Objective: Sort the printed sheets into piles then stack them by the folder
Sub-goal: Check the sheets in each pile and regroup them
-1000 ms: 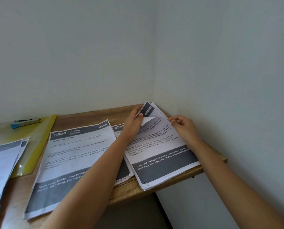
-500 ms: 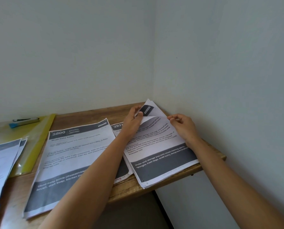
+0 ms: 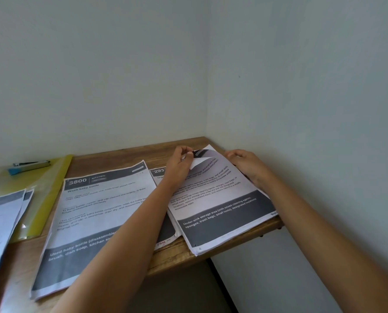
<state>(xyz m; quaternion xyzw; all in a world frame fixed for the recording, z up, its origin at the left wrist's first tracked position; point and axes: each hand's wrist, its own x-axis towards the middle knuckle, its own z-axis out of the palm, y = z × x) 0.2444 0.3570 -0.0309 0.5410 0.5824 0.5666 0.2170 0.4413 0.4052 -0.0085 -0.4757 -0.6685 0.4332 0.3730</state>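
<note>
"White-and-grey printed sheet [image 3: 213,193], where is it lying?"
"Topping the right paper pile [image 3: 197,250]. My left hand [image 3: 179,163] is pinching its curled corner, my right hand [image 3: 247,163] is touching the pile, grip unclear. Tugging sideways is risking the overhanging pile sliding off the wooden table [image 3: 125,152]."

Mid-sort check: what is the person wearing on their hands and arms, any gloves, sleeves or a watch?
Nothing shows. The left hand and right hand are bare, with no gloves and no rings visible. Both forearms are uncovered up to the frame edge: no sleeves, watch or bracelet in view.
</note>
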